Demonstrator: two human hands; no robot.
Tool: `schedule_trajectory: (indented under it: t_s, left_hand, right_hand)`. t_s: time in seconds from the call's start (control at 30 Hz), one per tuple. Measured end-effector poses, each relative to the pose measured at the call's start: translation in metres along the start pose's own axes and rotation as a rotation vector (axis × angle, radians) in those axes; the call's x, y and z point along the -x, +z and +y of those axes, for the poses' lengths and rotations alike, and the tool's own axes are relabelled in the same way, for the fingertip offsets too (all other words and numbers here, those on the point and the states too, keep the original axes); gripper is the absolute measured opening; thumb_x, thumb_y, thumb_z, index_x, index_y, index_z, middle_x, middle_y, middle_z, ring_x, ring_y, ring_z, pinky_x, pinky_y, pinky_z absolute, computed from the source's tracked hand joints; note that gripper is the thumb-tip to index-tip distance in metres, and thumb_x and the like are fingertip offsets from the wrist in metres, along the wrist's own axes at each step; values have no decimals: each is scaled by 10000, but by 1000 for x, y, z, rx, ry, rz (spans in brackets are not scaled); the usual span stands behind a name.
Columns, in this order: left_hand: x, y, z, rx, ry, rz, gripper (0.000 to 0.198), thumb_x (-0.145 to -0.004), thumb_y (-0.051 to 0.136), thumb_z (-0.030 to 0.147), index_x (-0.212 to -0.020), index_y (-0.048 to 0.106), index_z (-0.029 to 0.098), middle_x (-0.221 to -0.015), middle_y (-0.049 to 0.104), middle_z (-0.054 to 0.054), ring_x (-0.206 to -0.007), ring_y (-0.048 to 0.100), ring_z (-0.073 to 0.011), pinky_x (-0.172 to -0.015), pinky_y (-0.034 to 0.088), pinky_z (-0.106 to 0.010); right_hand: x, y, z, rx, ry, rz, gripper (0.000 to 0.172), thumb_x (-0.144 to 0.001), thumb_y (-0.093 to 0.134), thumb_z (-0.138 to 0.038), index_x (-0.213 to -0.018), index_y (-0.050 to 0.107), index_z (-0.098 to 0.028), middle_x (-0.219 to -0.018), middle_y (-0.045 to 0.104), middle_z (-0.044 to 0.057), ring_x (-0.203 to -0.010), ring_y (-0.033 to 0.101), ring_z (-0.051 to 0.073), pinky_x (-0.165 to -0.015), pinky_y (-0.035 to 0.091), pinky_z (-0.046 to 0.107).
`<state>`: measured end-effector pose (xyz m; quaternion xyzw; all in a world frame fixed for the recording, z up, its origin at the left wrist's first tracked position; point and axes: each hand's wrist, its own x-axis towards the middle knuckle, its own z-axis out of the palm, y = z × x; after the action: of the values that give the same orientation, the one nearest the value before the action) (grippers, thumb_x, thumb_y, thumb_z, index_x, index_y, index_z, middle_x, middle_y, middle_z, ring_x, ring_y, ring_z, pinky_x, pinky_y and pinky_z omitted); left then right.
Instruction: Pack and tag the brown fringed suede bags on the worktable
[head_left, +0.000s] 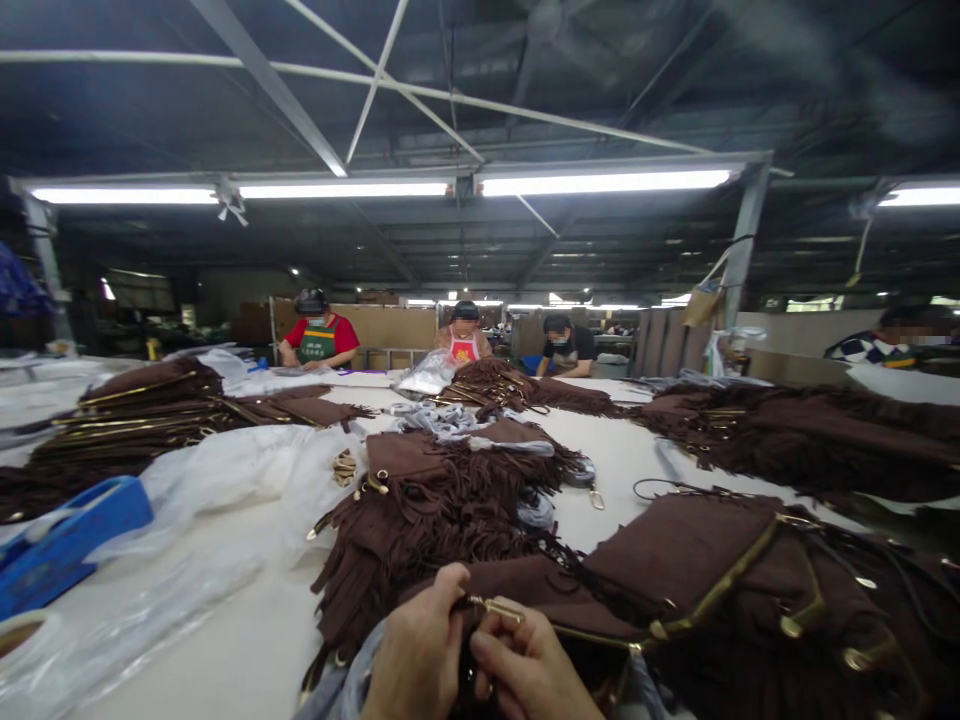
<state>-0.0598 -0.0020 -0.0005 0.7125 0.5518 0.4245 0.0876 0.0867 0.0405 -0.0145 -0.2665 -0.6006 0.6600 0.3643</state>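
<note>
At the bottom centre, my left hand and my right hand are closed together on a small gold metal clasp. The clasp belongs to a dark brown fringed suede bag lying right in front of me. Both hands pinch the clasp between thumb and fingers. Another brown fringed bag lies just beyond, and a pile of brown bags with gold zips sits to the right of my hands.
The white table carries more stacks of brown bags at left and right. Clear plastic bags and a blue object lie at left. Three masked people work at the far end.
</note>
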Motion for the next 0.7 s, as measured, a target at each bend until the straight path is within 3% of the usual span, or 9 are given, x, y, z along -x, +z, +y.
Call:
schedule_trajectory:
  t_s: [0.13, 0.27, 0.4, 0.57, 0.7]
  left_hand:
    - [0, -7, 9, 163, 82, -73, 290, -861, 430, 148, -1066, 623, 217, -962, 719, -43, -905, 682, -191, -811, 479, -230]
    - [-10, -14, 22, 399, -130, -127, 276, -901, 434, 296, -894, 681, 172, -864, 715, -51, -843, 657, -199, -774, 474, -245]
    - [-22, -10, 28, 457, -249, -110, 286, -808, 538, 369, -697, 675, 144, -707, 664, -45, -719, 599, -197, -678, 451, -260]
    - [-27, -3, 31, 536, -310, -58, 161, -700, 602, 301, -645, 636, 154, -638, 600, -9, -647, 537, -164, -607, 409, -241]
    - [-33, -8, 28, 656, -314, 21, 183, -703, 641, 339, -652, 614, 166, -627, 543, 25, -618, 488, -134, -590, 392, -222]
  right_hand:
    - [3, 1, -5, -1, -47, 53, 560, -638, 727, -696, -659, 462, -203, -481, 568, -64, -252, 264, 3, -261, 133, 158]
    - [4, 1, -7, 21, -41, 65, 571, -637, 722, -711, -684, 466, -202, -471, 560, -66, -255, 283, 11, -268, 137, 158]
    - [4, 1, -4, 30, -63, 66, 568, -670, 696, -717, -679, 445, -208, -462, 541, -72, -259, 280, 12, -279, 152, 158]
    - [7, -1, -6, 56, -92, 74, 515, -748, 655, -674, -694, 471, -196, -483, 533, -66, -283, 296, 21, -292, 167, 165]
    - [16, -1, -16, 129, -14, 70, 373, -745, 672, -524, -817, 564, -175, -474, 502, -81, -357, 393, 65, -353, 292, 168]
